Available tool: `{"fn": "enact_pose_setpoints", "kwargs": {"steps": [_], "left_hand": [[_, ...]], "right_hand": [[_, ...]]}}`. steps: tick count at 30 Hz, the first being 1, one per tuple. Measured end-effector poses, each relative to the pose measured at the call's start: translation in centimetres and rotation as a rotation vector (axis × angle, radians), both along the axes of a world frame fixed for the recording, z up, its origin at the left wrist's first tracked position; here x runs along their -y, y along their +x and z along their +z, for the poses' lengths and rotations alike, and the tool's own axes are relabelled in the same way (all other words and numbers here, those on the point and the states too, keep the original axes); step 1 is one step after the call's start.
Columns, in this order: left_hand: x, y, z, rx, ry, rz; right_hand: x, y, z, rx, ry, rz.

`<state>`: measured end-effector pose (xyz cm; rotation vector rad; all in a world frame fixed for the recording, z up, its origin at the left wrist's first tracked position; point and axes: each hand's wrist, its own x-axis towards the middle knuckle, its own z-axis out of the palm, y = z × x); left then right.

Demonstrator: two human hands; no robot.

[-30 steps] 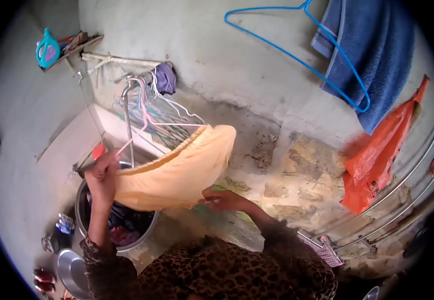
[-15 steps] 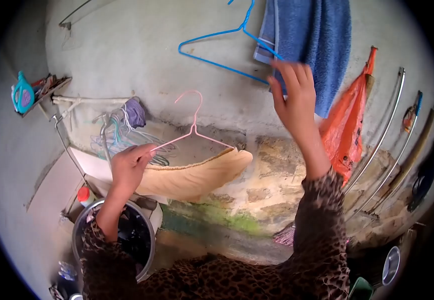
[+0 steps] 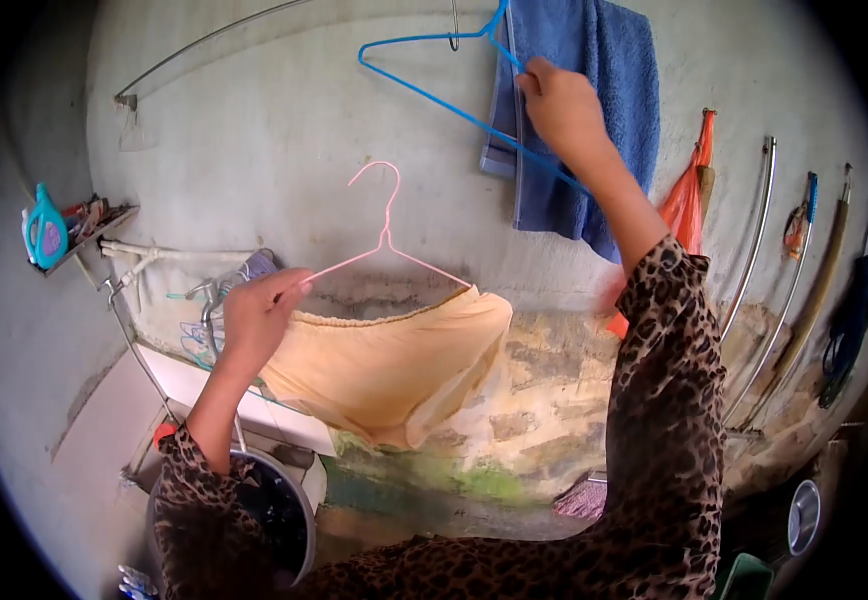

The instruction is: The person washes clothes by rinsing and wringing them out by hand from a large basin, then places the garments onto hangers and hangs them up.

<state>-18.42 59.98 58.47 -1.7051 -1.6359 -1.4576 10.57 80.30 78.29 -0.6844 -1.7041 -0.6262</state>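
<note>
Watching from my end, I judge the step in hand as managing two hangers at once: the underpants [image 3: 389, 365] hang from the pink hanger [image 3: 386, 232], out in front of the stone part of the wall, while a second hanger is gripped higher up. The left hand [image 3: 259, 318] is closed, thumb and fingers pinched on the left end of the pink wire; I cannot tell whether they also catch the waistband. The right hand [image 3: 564, 105] is well apart from it, raised and closed on the sloping arm of the blue hanger [image 3: 424, 40], right in front of the blue towel [image 3: 622, 90]. The pink hook stands free, touching nothing. As I see it, the next move calls for a steady left pinch with the pink hanger kept level, and care that the right hand doesn't drag the towel.
</note>
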Motion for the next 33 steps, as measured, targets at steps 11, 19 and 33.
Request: {"fn": "enact_pose_setpoints", "kwargs": {"steps": [11, 19, 33], "left_hand": [[-5.9, -0.8, 7.4, -0.059, 0.000, -0.011], [-13.6, -0.9, 15.2, -0.006, -0.115, -0.268], [-19.5, -1.1, 14.5, 0.123, -0.143, -0.399]], "right_hand": [[1.2, 14.9, -9.5, -0.465, -0.114, 0.393], [1.3, 22.1, -20.1, -0.786, -0.449, 0.416], [3.9, 21.8, -24.2, -0.667, -0.529, 0.365]]}}
